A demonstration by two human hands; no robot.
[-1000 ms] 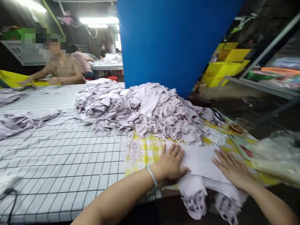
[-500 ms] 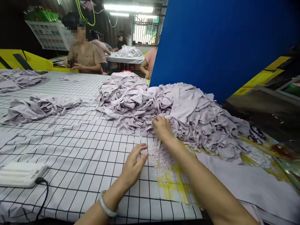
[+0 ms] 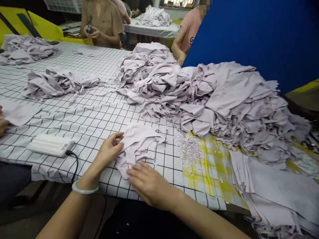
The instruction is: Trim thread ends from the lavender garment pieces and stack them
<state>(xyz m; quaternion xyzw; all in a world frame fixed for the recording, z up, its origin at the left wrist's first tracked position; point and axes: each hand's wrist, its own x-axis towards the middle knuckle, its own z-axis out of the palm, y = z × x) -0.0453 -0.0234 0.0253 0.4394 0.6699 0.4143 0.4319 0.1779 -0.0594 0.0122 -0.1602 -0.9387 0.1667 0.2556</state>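
A pale lilac cut fabric piece [image 3: 142,141] with narrow strips along its lower side lies on the checked cloth in front of me. At its left edge, my left hand [image 3: 108,151] has thumb and curled fingers closed on the fabric. My right hand [image 3: 148,182] lies palm down by the piece's lower edge, its fingers stretched out and touching the cloth. A big heap of similar lilac fabric pieces [image 3: 161,78] rises behind, reaching far to the right. Its fingertips partly hide the lower corner of the piece.
A white power bank [image 3: 50,145] with a black cable stands left. Small scraps [image 3: 193,149] cover yellow checked cloth [image 3: 209,166]. Stacked fabric [image 3: 279,186] hangs at the right edge. A blue panel [image 3: 249,30] rises behind the heap. Another person's hand [image 3: 3,122] touches fabric at far left.
My right hand has come back from the heap toward me, and a fabric piece now lies between my hands. My left hand has closed on its edge. The view has tilted down.
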